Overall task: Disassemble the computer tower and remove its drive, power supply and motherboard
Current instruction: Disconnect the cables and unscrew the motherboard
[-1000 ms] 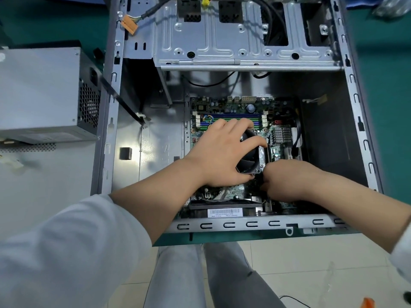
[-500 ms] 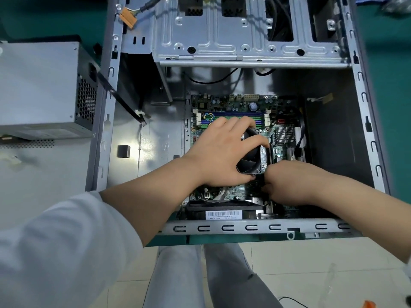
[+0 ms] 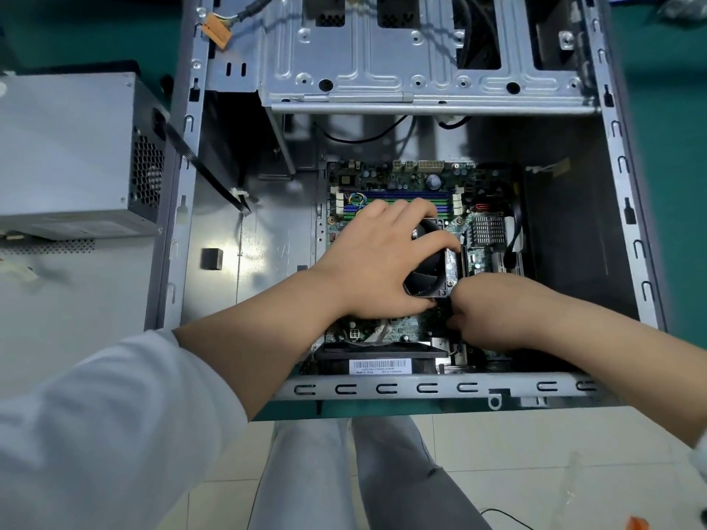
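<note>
While the motherboard still sat in the case, near-right of centre, the left hand gripped the CPU fan; right hand curled at its near-right corner, grip unclear. Advice: lift evenly w/o flexing the PCB. PSU lay outside, left.

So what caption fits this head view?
Left hand grips the CPU fan while right hand works beside it on the motherboard.

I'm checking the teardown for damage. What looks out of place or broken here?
Nothing looks broken. The power supply lies outside the case, on the left, as the teardown calls for. An orange connector hangs loose at the top left. The left hand grips the fan; the right hand's fingers are hidden.
</note>
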Motion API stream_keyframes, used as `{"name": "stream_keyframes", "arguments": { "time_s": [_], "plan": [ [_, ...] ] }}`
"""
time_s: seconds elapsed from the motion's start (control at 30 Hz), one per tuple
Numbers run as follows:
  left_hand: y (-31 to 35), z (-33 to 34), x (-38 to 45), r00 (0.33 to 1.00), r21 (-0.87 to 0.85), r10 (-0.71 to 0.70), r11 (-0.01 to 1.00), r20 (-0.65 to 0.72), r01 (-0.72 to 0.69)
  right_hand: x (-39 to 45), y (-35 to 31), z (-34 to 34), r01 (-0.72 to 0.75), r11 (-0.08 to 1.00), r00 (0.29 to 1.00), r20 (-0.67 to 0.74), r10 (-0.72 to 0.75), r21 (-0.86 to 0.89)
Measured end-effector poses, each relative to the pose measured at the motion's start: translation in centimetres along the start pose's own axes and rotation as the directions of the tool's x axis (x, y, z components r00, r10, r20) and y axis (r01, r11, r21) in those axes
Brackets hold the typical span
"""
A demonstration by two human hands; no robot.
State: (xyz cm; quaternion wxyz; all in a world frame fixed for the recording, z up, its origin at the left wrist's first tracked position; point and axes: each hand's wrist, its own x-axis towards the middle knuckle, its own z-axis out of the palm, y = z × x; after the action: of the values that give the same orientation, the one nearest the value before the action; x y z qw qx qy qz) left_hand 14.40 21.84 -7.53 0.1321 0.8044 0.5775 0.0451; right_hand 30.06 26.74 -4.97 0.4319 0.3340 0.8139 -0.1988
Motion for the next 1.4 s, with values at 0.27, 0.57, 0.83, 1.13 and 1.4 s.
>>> {"name": "stream_keyframes", "arguments": {
  "time_s": [0.27,0.57,0.83,1.13,1.4],
  "plan": [
    [0.1,-0.1,-0.1,1.000,-0.004,0.006,1.000,-0.004,-0.006,0.4,0.1,0.3,-0.097,0.995,0.994,0.056,0.096,0.019],
    [-0.1,0.0,0.0,1.000,-0.011,0.002,1.000,-0.013,-0.003,0.0,0.1,-0.2,-0.003,0.999,0.999,0.054,0.001,0.052],
    [0.0,0.0,0.0,1.000,-0.011,0.004,1.000,-0.022,-0.004,-2.0,1.6,-0.3,0.191,0.955,0.977,-0.051,-0.207,-0.225],
    [0.0,0.1,0.0,0.999,-0.029,-0.002,1.000,-0.040,0.000,-0.3,1.3,0.8,0.261,0.917,0.933,-0.164,-0.320,-0.303],
    [0.0,0.2,0.1,1.000,-0.026,-0.010,1.000,-0.023,0.010,-0.1,1.1,0.6,0.220,0.927,0.939,-0.191,-0.285,-0.305]
  ]
}}
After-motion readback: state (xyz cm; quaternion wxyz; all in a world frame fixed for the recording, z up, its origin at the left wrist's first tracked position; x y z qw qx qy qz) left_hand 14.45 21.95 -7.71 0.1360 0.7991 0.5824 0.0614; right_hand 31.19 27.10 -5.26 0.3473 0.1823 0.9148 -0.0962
